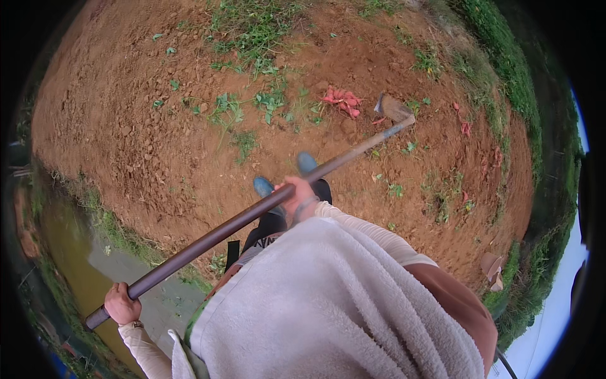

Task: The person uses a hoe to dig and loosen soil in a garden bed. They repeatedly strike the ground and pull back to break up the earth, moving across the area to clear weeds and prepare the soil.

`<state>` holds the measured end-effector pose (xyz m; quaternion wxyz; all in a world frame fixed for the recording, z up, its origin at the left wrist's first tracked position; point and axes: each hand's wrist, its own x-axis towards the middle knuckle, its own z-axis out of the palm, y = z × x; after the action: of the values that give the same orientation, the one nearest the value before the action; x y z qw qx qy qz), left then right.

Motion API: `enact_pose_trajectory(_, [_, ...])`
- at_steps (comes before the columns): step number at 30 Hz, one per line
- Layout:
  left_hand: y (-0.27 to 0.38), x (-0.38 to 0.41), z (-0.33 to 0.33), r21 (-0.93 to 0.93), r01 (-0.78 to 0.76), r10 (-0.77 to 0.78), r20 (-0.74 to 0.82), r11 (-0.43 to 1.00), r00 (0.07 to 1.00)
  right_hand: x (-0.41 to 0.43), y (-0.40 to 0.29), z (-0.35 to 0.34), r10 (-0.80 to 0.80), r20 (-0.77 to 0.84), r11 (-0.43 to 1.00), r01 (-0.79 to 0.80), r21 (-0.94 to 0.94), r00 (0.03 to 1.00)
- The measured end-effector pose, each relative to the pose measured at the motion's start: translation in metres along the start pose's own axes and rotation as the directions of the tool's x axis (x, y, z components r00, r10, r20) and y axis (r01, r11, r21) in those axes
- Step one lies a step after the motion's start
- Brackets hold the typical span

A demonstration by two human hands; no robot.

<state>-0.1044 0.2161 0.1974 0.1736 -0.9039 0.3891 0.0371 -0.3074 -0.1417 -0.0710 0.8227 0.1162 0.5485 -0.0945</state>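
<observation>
My left hand (122,303) grips the dark lower end of a long hoe handle (213,241) at the lower left. Farther up, my right hand (298,194) is closed around the same handle, in front of my legs. The handle slants up to the right and ends in a metal hoe blade (395,109), held over or on the reddish soil; the contact cannot be told. Left of the blade lies a pile of red sweet potatoes (343,100), and one small root (378,121) is just beside the blade. A pale towel (293,303) hangs over my front.
My blue shoes (307,162) stand on bare soil. Green vines (270,102) and grass (255,28) lie ahead. More red roots (466,128) are at the right. Muddy water (71,246) borders the lower left, and a grassy bank (506,57) the right.
</observation>
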Motion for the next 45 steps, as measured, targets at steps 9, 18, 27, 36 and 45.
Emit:
enact_pose_trajectory(9, [0.09, 0.042, -0.068, 0.066, -0.057, 0.059, -0.02, 0.996, 0.998, 0.072, -0.079, 0.023, -0.227, -0.116, 0.973, 0.219, -0.079, 0.967])
enact_pose_trajectory(18, [-0.04, -0.049, -0.066, 0.213, 0.206, -0.204, -0.036, 0.955, 0.978, -0.029, 0.071, 0.032, 0.268, 0.018, 0.96, -0.266, -0.088, 0.963])
enact_pose_trajectory(27, [0.061, -0.026, -0.031, 0.036, 0.134, -0.136, 0.058, 0.99, 0.989, -0.001, -0.018, -0.019, 0.041, -0.111, 0.978, -0.063, -0.197, 0.993])
enact_pose_trajectory(36, [0.111, 0.015, -0.055, 0.024, 0.072, -0.075, 0.161, 0.997, 0.984, 0.031, -0.071, -0.065, 0.005, -0.105, 0.968, -0.031, -0.25, 0.994])
enact_pose_trajectory(45, [0.117, 0.008, -0.101, 0.08, 0.095, -0.105, 0.128, 0.992, 0.986, 0.112, -0.089, -0.148, 0.057, -0.016, 0.507, -0.043, -0.861, 0.998])
